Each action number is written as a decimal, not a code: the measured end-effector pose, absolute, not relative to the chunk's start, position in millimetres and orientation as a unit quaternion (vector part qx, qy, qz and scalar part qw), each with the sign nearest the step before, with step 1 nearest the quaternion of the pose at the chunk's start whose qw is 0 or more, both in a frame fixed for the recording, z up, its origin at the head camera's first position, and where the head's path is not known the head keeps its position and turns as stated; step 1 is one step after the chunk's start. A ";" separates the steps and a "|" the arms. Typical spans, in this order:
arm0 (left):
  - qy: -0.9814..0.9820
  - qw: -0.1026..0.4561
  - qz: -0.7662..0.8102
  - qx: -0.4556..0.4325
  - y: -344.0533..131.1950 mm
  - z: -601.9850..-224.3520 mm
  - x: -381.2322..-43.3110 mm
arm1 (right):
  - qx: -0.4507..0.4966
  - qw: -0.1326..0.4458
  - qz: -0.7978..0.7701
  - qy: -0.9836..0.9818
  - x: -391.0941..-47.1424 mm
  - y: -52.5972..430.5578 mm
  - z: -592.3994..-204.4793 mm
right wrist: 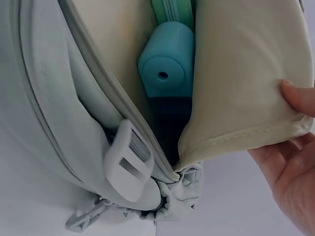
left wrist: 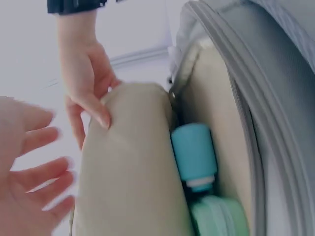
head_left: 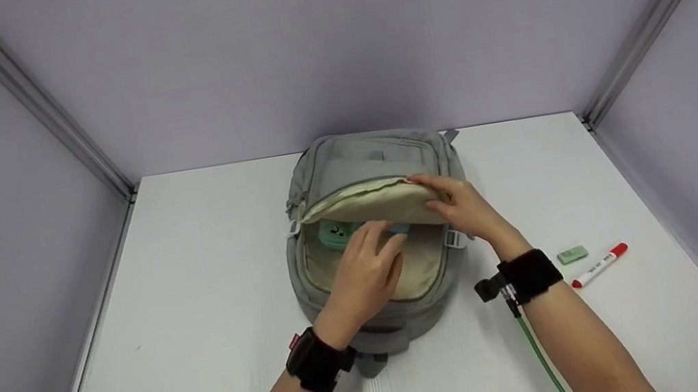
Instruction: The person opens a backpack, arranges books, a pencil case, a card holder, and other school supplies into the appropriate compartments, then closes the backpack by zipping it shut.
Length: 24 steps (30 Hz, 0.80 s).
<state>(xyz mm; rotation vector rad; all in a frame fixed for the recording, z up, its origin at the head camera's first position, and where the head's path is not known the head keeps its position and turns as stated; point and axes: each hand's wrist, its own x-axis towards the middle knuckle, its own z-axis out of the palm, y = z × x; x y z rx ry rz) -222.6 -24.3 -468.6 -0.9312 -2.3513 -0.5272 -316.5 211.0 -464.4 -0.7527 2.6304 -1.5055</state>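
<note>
A grey backpack point(head_left: 378, 157) lies on the white table with its front pocket unzipped. My right hand point(head_left: 465, 206) pinches the edge of the cream-lined pocket flap point(right wrist: 246, 73) and holds it up. Over the pocket opening is my left hand point(head_left: 368, 276), its fingers spread and holding nothing; in the left wrist view that hand point(left wrist: 34, 167) appears beside the flap. Inside the pocket sit a green zippered case point(left wrist: 219, 216) and a blue rounded object point(right wrist: 167, 59) with a small round hole in one end. The flap partly hides both in the head view.
To the right of the backpack lie a small green block-like item point(head_left: 572, 254) and a white marker point(head_left: 600, 265) with red ends. A white buckle point(right wrist: 129, 162) hangs at the bag's side. Grey panels point(head_left: 233, 68) wall the table at the back and sides.
</note>
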 end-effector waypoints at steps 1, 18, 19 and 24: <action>-0.867 0.296 -0.200 -0.348 -26.5 -468.1 -223.9 | -0.243 0.010 -0.485 0.840 -313.1 210.7 -465.9; -0.896 0.266 -0.286 -0.211 -54.7 -483.6 -240.4 | -0.349 -0.028 -0.425 0.834 -265.4 216.7 -496.7; -0.902 0.250 -0.291 -0.201 -56.8 -485.2 -241.1 | -0.353 -0.025 -0.424 0.834 -263.1 217.6 -499.2; -0.921 0.152 -0.334 -0.133 -68.5 -498.8 -244.5 | -0.359 0.012 -0.441 0.822 -253.1 222.6 -510.4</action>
